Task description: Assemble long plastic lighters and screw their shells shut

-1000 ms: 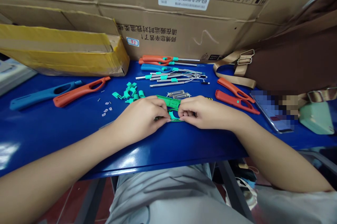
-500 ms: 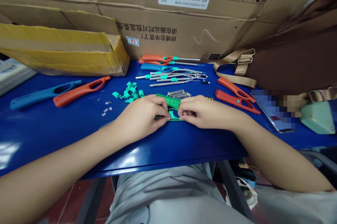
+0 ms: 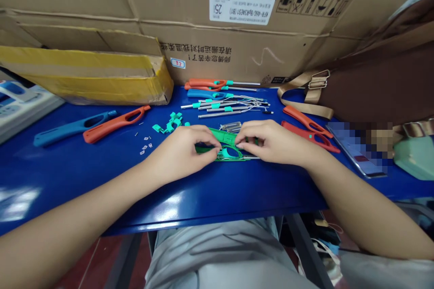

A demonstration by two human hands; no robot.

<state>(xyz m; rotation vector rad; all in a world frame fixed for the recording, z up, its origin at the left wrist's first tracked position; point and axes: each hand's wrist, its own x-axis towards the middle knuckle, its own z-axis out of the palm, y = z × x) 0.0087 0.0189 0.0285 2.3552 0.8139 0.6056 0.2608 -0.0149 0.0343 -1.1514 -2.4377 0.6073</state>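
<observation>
I take the large cardboard box [image 3: 305, 40] at the back as my mark. The green shell [image 3: 224, 137] lies on the blue table [image 3: 68, 167] well in front of that box, about in line with its white label [image 3: 242, 6]. It is a long, flat piece of bright green plastic, a handle half, with an oval finger loop in its near edge. A thin metal rod [image 3: 251, 158] pokes out from beside the loop, pointing away from the box's left end.

My left hand [image 3: 181, 151] has its grip closed on the end of the shell toward the box's left side, thumb and forefinger pinched on the plastic. My right hand [image 3: 271, 142] has its grip closed too, fingertips pressed together on the shell's far edge, the edge that faces the box.

Both ends of the shell are under the hands, so I cannot tell its full length. I cannot tell whether a small part sits between the right fingertips.

Closer to the box than the shell lie loose teal parts [image 3: 169, 124] and a row of metal tubes [image 3: 224, 108]. The brown bag [image 3: 373, 85] at the box's right end is cut off by the frame. A flat item in front of that bag is blurred out.
</observation>
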